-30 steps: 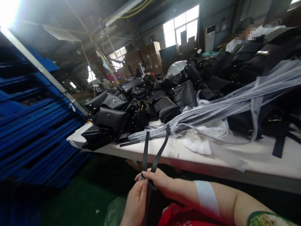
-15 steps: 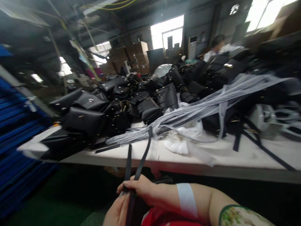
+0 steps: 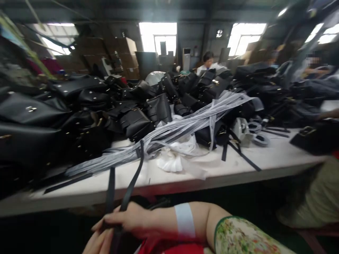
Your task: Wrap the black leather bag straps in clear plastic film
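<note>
My right hand is closed over a black strap just below the table's front edge. The strap rises in two bands from between my hands toward the table. My left hand sits under the right one at the bottom edge, partly cut off, its fingers against the same strap. A white band wraps my right forearm. On the table beyond lies a long bundle of straps in clear plastic sleeves.
A white table carries a big heap of black handbags, white wrapping, loose straps and tape rolls. Several other people sit at the far side and right. Cardboard boxes stand at the back.
The view has swung to the right: the blue racks at left are gone and people at right have appeared. Both hands have stayed on the strap, now lower and further left in view.
</note>
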{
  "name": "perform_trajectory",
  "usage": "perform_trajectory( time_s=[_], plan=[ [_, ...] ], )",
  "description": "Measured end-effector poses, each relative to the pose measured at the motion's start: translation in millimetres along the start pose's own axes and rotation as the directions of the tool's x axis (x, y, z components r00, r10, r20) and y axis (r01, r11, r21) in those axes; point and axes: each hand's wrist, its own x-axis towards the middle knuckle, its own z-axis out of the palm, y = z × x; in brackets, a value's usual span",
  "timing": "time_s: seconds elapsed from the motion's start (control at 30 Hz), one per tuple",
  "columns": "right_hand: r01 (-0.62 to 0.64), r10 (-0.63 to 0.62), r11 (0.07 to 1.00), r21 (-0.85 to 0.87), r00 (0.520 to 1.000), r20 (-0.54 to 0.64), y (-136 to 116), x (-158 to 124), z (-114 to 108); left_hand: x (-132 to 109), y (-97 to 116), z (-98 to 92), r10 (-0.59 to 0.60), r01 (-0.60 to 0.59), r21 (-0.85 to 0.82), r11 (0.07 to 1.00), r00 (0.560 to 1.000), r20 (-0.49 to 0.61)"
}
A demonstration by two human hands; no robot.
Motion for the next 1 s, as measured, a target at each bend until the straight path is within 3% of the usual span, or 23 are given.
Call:
perform_trajectory(
  time_s=[0.07, 0.17, 0.23, 0.33, 0.5, 0.67, 0.77, 0.87, 1.0],
  plan=[
    [0.057, -0.057, 0.998, 0.005, 0.997, -0.053, -8.6, -8.3, 4.8, -24.9, -16.0, -20.8, -0.024, 0.021, -0.136, 0.991, 0.999, -0.024],
    [0.088, -0.089, 0.996, -0.012, 0.989, -0.119, -15.7, -13.4, 6.8, -47.2, -19.5, -30.8, -0.101, 0.087, -0.309, 0.947, 0.994, -0.028],
    [0.057, -0.056, 0.998, 0.002, 0.986, -0.159, -17.4, -15.5, 7.6, -51.5, -15.6, -30.3, -0.109, 0.113, -0.361, 0.926, 0.994, 0.03],
    [0.008, -0.005, 1.0, 0.016, 0.979, -0.203, -19.7, -19.2, 10.0, -54.1, -8.5, -33.5, -0.021, 0.061, -0.395, 0.917, 0.994, 0.104],
    [0.007, -0.018, 0.999, -0.049, 0.973, -0.231, -22.5, -20.7, 12.7, -57.7, -5.3, -43.3, 0.046, 0.036, -0.416, 0.909, 0.982, 0.185],
    [0.066, -0.093, 0.989, -0.132, 0.973, -0.211, -21.1, -17.9, 9.2, -56.1, -6.8, -41.2, 0.049, 0.029, -0.419, 0.908, 0.984, 0.173],
    [0.102, -0.136, 0.98, -0.171, 0.97, -0.202, -27.1, -16.9, 15.4, -54.1, -0.6, -49.6, 0.04, 0.023, -0.404, 0.914, 0.988, 0.148],
    [0.133, -0.159, 0.973, -0.189, 0.979, -0.13, -39.6, -16.4, 34.7, -51.7, 7.8, -73.0, 0.041, 0.014, -0.377, 0.926, 0.99, 0.138],
    [0.159, -0.149, 0.967, -0.197, 0.987, 0.062, -53.4, -15.8, 66.5, -48.9, 15.0, -110.8, 0.056, -0.027, -0.326, 0.945, 0.995, 0.079]
  ],
)
